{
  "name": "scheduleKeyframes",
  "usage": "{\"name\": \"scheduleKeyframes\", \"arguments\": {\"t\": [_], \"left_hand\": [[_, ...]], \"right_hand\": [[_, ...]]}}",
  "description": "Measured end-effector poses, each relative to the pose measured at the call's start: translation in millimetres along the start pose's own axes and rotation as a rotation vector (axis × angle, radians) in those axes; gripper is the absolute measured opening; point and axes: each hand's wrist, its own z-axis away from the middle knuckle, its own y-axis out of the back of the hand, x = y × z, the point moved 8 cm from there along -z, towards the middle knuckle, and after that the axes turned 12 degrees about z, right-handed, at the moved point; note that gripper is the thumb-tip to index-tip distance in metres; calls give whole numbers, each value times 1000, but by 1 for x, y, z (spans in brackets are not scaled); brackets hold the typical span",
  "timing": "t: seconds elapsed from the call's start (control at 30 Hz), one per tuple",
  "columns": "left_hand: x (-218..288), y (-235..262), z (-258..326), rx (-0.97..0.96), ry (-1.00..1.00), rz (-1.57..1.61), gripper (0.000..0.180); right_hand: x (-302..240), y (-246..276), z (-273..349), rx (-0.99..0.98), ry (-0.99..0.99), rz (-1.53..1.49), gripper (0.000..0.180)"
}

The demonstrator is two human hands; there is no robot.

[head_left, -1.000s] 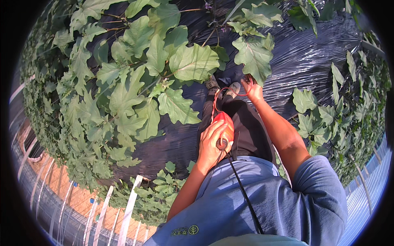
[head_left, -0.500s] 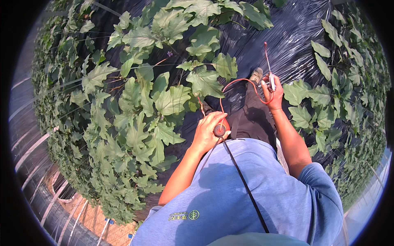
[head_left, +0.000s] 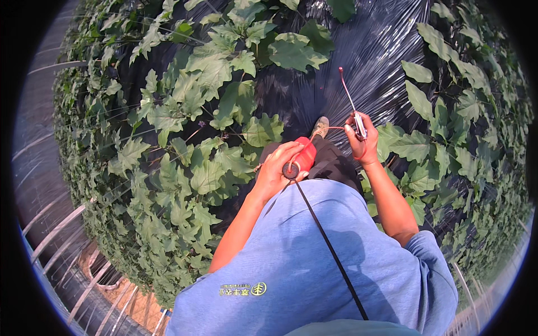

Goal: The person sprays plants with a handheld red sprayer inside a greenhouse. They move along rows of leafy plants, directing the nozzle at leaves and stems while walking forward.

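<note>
My left hand (head_left: pixel 273 172) is wrapped round a red bottle (head_left: pixel 305 160) with a dark round cap (head_left: pixel 290 170), held in front of my waist. A black strap (head_left: pixel 325 232) runs from the bottle up over my blue shirt. My right hand (head_left: pixel 367 143) grips a small metal-looking trigger handle of a spray wand (head_left: pixel 360 126). From that handle a thin rod points up and away, ending in a red tip (head_left: pixel 341 69). A thin red hose (head_left: pixel 335 128) shows between bottle and handle, partly hidden. The tip touches no leaf.
Broad-leaved plants, apparently eggplants (head_left: pixel 210 173), grow thickly on my left, with more plants (head_left: pixel 426 151) on my right. Between them lies shiny black plastic film (head_left: pixel 375 50), where my shoe (head_left: pixel 320 126) stands. Thin strings and pale hoops (head_left: pixel 59 231) show at the left.
My view has shifted, and the plants sit differently in it. The bottle shows more of its red side, the hose loop is less visible, and the wand has moved left in view.
</note>
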Motion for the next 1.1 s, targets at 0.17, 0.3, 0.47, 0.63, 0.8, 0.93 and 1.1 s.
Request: {"name": "scheduleKeyframes", "arguments": {"t": [0.17, 0.3, 0.47, 0.63, 0.8, 0.93, 1.1], "left_hand": [[19, -15, -69, -13, -54, 22, 80], [20, -28, -134, -49, -1, 37, 84], [21, -44, -248, -121, 52, 77, 91], [42, -46, -357, -174, -25, 19, 100], [62, -31, -434, -244, -59, -77, 100], [74, -31, -483, -346, 47, -133, 103], [77, -40, -540, -427, 247, -28, 113]], "right_hand": [[10, 52, -50, 23, 1, 61, 28], [12, 74, -98, 69, 28, 32, 30], [3, 92, -177, 69, 97, 6, 34], [-7, 113, -259, 44, 91, 5, 39], [3, 129, -329, 110, 56, -37, 40], [16, 148, -371, 191, -25, -70, 38], [39, 179, -423, 169, -33, -57, 39]]}}
